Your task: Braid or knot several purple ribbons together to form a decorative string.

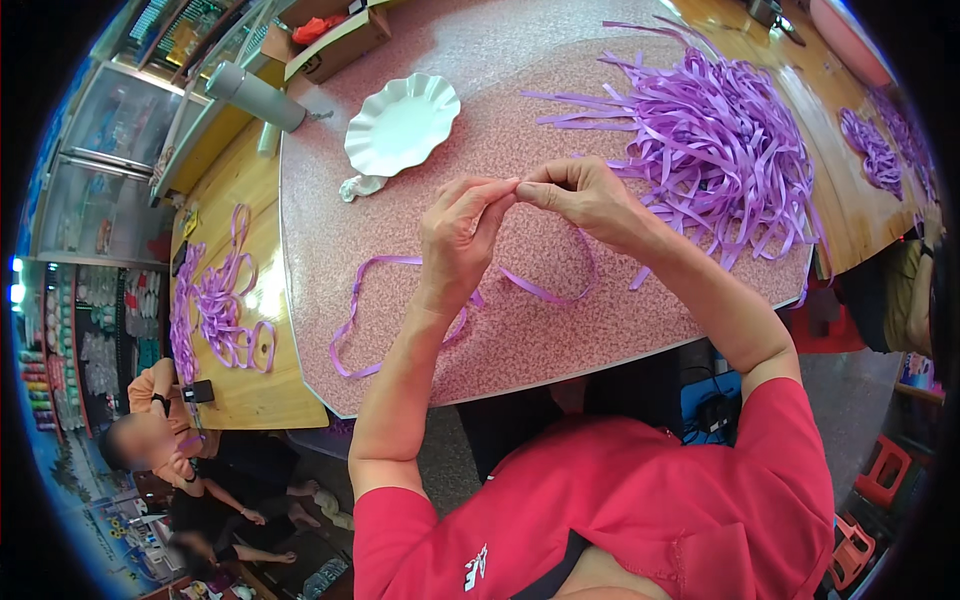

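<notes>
My left hand [458,232] and my right hand [583,196] meet fingertip to fingertip above the pink speckled table [520,120], pinching a thin purple ribbon [352,312] between them. The ribbon's loose loops trail down onto the table below my left wrist and curve under my right wrist. A large heap of cut purple ribbon strips [715,140] lies on the table just right of my right hand.
A white scalloped plate [400,124] sits at the table's far left. Joined purple ribbon loops [215,305] lie on a wooden bench at left, where another person [160,440] sits. A grey cylinder [256,96] and cardboard box [335,42] stand further back.
</notes>
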`<state>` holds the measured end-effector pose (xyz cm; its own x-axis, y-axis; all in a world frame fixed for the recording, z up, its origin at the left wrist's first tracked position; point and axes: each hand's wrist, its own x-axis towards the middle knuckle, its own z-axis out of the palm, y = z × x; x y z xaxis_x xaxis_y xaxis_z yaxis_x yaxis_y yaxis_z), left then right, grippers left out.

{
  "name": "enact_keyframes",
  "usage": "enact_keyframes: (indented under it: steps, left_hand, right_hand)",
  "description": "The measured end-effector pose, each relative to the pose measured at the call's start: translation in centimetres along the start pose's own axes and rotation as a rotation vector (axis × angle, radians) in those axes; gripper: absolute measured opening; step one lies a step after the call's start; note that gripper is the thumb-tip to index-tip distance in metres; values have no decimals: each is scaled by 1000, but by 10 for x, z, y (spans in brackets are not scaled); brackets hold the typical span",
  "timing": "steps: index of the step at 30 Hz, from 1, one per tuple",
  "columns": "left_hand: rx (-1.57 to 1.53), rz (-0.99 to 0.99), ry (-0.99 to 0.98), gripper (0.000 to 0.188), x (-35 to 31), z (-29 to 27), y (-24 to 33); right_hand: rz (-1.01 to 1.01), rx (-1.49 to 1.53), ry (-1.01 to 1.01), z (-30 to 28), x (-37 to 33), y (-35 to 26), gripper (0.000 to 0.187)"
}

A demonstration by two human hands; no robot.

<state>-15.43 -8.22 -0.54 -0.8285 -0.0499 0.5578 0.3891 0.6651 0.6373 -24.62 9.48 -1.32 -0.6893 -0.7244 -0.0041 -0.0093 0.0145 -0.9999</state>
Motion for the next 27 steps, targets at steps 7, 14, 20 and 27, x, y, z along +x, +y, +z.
enact_keyframes:
  steps: [7,14,20,27]
  left_hand:
    - [60,-90,-7,11,2,3,4]
    - [136,189,-104,27,13,-2,1]
    - [106,219,-208,22,24,-12,-1]
    - [167,133,-202,16,21,-2,4]
  right_hand:
    - [-191,-226,125,3,-2,3,18]
    - [84,85,45,-3,-2,-10,20]
    - [176,308,-49,-11,-2,-8,19]
    - [164,300,25,-9,-2,1,19]
